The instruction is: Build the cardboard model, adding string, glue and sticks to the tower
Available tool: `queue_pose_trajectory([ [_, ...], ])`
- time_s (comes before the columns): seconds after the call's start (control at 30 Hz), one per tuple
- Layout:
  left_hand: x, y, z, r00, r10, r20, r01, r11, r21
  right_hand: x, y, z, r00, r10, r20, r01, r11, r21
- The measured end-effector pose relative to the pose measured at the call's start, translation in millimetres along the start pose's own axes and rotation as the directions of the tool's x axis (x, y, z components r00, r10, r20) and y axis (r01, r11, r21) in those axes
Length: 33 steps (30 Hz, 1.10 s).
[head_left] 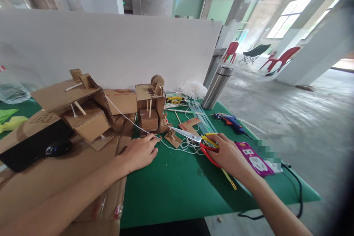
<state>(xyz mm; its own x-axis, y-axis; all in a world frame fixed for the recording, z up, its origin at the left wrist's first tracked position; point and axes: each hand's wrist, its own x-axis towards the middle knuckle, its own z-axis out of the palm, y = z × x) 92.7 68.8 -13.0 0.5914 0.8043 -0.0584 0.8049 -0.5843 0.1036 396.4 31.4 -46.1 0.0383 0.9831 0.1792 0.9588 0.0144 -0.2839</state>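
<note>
From the head view, the left hand (141, 151) is pinching a white string (124, 115) against the green table (177, 188), just near a small cardboard box (151, 108). The right hand (228, 155) is gripping scissors (193, 138), blades parted and pointing left toward the string. A steel flask (217, 86) is standing far right, near the table's edge. Bare green surface is lying open nearest the person.

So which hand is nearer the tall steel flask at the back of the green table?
Right. The right hand, holding red-handled scissors, sits in front of the steel flask; the left hand is farther left, pinching white string.
</note>
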Motion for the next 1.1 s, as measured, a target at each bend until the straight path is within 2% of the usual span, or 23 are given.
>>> queue_pose_trajectory([
  [0.17, -3.9, 0.5, 2.3, 1.000, 0.014, -0.004, -0.014, 1.000, 0.013, -0.8, 1.3, 2.0, 0.993, 0.100, -0.068, -0.098, 0.995, 0.028],
  [0.37, -6.9, 2.4, 4.2, 0.999, 0.053, 0.013, -0.054, 0.996, 0.073, -4.9, 2.3, 1.9, 0.981, 0.162, -0.108, -0.141, 0.974, 0.177],
  [0.57, -10.8, 6.0, 0.6, 0.997, 0.079, 0.023, -0.082, 0.989, 0.122, -0.6, -5.7, 9.2, 0.985, 0.155, -0.074, -0.157, 0.987, -0.032],
  [0.73, -21.7, 6.0, 3.6, 0.996, 0.094, 0.009, -0.094, 0.995, 0.012, -3.5, -9.9, 9.7, 0.983, 0.147, -0.109, -0.158, 0.982, -0.100],
  [0.8, -28.1, 4.9, 7.4, 0.993, 0.121, -0.011, -0.121, 0.992, -0.027, -6.8, -16.0, 7.9, 0.982, 0.081, -0.168, -0.098, 0.990, -0.100],
  [0.9, -36.2, 3.7, 9.9, 0.983, 0.182, -0.008, -0.183, 0.982, -0.051, -8.8, -34.8, 7.4, 0.977, -0.123, -0.174, 0.120, 0.992, -0.030],
  [1.0, -38.0, 3.0, 4.8, 0.981, 0.194, 0.019, -0.192, 0.977, -0.089, -5.1, -60.4, 11.4, 0.949, -0.313, -0.031, 0.313, 0.950, 0.009],
  [1.1, -32.6, 1.3, -3.4, 0.994, 0.105, 0.034, -0.100, 0.989, -0.112, 1.7, -80.3, 15.7, 0.925, -0.360, 0.117, 0.368, 0.929, -0.050],
])
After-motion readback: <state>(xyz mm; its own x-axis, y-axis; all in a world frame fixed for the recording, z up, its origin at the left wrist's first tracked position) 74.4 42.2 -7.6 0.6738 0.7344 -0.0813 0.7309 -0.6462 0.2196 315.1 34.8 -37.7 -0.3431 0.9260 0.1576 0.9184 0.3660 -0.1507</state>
